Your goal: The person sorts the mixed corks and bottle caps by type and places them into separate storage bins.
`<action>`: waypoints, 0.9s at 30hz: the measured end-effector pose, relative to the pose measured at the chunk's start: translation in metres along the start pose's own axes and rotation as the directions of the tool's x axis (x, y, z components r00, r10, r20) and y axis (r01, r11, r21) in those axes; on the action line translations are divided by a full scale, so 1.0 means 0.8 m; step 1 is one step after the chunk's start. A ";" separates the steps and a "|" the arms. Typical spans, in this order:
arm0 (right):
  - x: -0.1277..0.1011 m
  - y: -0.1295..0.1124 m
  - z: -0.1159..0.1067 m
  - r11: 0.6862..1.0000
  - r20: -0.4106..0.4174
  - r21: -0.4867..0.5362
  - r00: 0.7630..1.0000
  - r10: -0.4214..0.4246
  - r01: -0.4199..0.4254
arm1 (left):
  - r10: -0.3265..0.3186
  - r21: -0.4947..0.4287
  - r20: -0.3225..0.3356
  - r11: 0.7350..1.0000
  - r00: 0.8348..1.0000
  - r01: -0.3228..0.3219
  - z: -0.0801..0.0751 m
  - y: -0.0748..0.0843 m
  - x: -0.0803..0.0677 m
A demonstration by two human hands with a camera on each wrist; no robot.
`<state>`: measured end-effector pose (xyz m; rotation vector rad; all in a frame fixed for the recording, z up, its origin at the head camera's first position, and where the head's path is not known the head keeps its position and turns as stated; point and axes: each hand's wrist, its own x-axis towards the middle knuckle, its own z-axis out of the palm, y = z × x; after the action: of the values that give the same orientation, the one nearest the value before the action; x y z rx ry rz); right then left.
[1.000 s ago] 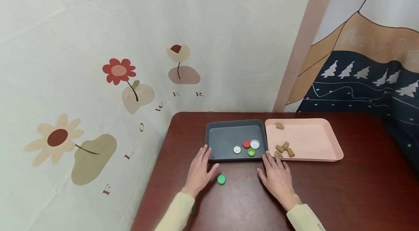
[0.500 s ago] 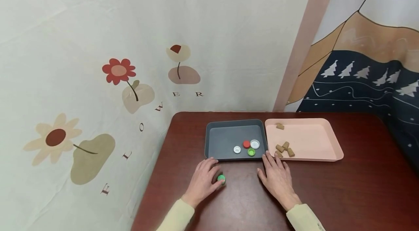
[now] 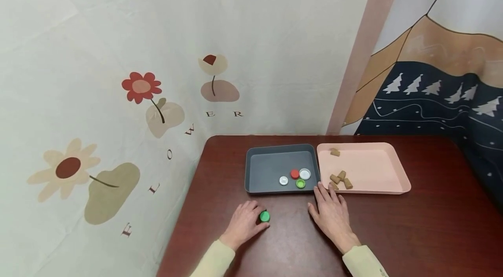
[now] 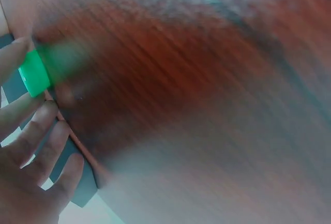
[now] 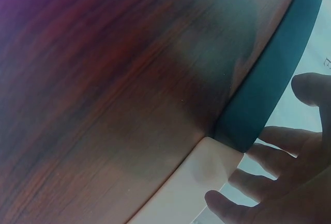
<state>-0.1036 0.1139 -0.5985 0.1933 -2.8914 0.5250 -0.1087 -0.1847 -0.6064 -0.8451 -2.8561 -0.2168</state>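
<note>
A green bottle cap [image 3: 265, 216] sits on the table between the thumb and forefinger of my left hand [image 3: 243, 223]. In the left wrist view, thumb and forefinger pinch that cap from opposite sides, while the other fingers stay spread. My right hand [image 3: 332, 216] lies palm down, its fingertips at the near edges of the dark grey tray [image 3: 267, 163] and the pink tray [image 3: 369, 168], holding nothing. Inside the grey tray are a red cap [image 3: 295, 174], a light green cap [image 3: 300, 183] and two white caps, one larger [image 3: 304, 174] and one smaller [image 3: 284, 180].
Several brown cork-like pieces [image 3: 342, 176] lie in the pink tray, with more brown [image 3: 335, 152] near its back left corner. Both trays stand side by side on the dark red wooden table [image 3: 428, 220]. A printed cloth [image 3: 283, 50] hangs behind the table.
My left hand has drawn back from the grey tray's front left corner, and its thumb and forefinger have closed around the green bottle cap. The right hand stays in place.
</note>
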 end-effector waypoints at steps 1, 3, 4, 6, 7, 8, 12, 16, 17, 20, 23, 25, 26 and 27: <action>0.000 0.000 0.000 1.000 0.001 0.000 1.000 0.001 -0.001 | 0.005 0.002 -0.004 1.000 1.000 -0.005 0.001 0.000 0.000; 0.000 -0.001 0.000 1.000 0.006 0.002 1.000 0.002 -0.002 | 0.020 0.004 -0.019 1.000 1.000 -0.019 0.002 -0.001 0.000; 0.000 -0.001 -0.001 1.000 0.008 0.004 1.000 0.003 -0.003 | 0.027 0.004 -0.027 1.000 0.999 -0.026 0.003 -0.001 0.000; 0.000 -0.002 -0.001 1.000 0.011 0.006 1.000 0.005 -0.005 | 0.042 0.003 -0.043 0.999 0.998 -0.041 0.003 -0.002 0.001; 0.000 -0.002 -0.001 1.000 0.011 0.006 1.000 0.007 -0.007 | 0.047 0.004 -0.049 0.999 0.998 -0.047 0.002 -0.001 0.001; 0.000 -0.002 -0.001 1.000 0.012 0.006 1.000 0.007 -0.007 | 0.051 0.005 -0.052 0.999 0.997 -0.051 0.002 -0.001 0.002; 0.000 -0.001 -0.001 1.000 0.010 0.003 1.000 0.010 -0.010 | 0.053 0.011 -0.059 0.999 0.997 -0.052 -0.004 0.001 0.005; 0.001 -0.001 0.000 1.000 0.005 0.000 1.000 0.009 -0.009 | 0.026 0.002 -0.074 1.000 0.997 -0.026 -0.016 0.001 0.012; 0.001 -0.001 0.000 1.000 0.005 0.000 1.000 0.009 -0.009 | 0.020 -0.003 -0.082 1.000 0.996 -0.020 -0.020 0.001 0.015; 0.000 -0.001 0.001 1.000 0.002 0.001 1.000 0.008 -0.008 | 0.010 -0.025 -0.122 1.000 0.992 -0.014 -0.031 -0.001 0.025; 0.000 -0.001 0.001 1.000 -0.006 0.002 1.000 0.007 -0.007 | 0.011 -0.041 -0.168 0.999 0.986 -0.018 -0.042 -0.003 0.035; 0.000 -0.002 0.002 1.000 -0.009 0.003 1.000 0.007 -0.007 | 0.007 -0.046 -0.190 0.999 0.982 -0.016 -0.048 -0.006 0.043; 0.000 -0.002 0.002 1.000 -0.010 0.002 1.000 0.007 -0.007 | 0.005 -0.045 -0.197 0.999 0.980 -0.014 -0.050 -0.008 0.048; 0.000 -0.002 0.002 1.000 -0.010 0.002 1.000 0.008 -0.008 | 0.002 -0.047 -0.200 0.999 0.980 -0.012 -0.052 -0.010 0.052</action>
<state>-0.1037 0.1117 -0.5992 0.1795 -2.8829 0.5282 -0.1430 -0.1771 -0.5589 -0.7932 -2.6702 -0.3505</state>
